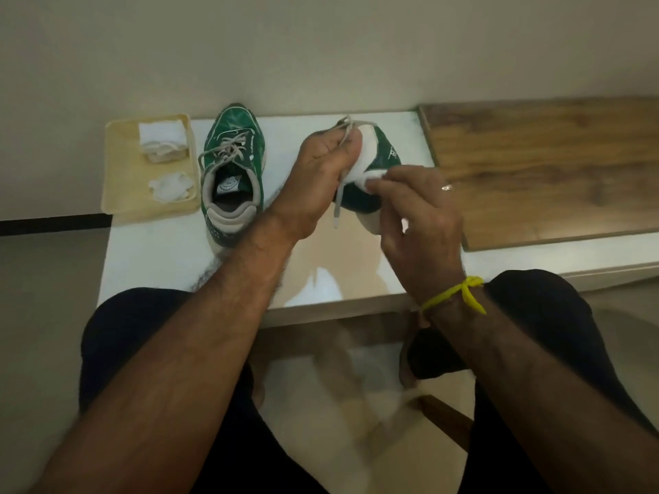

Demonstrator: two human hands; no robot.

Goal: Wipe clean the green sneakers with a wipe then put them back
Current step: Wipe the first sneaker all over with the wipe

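Note:
One green sneaker [232, 162] with grey laces stands upright on the white table [171, 251], toe pointing away from me. My left hand [317, 176] grips the second green sneaker [387, 155] from its left side and holds it tilted above the table, a lace hanging down. My right hand [417, 215] pinches a white wipe [367, 172] and presses it against that sneaker's side. Much of the held sneaker is hidden behind both hands.
A cream tray [123, 180] at the table's back left holds folded white wipes [162, 139] and a crumpled used wipe [171, 185]. A wooden board [552, 165] lies to the right. My knees sit below the table's near edge; a wall is behind.

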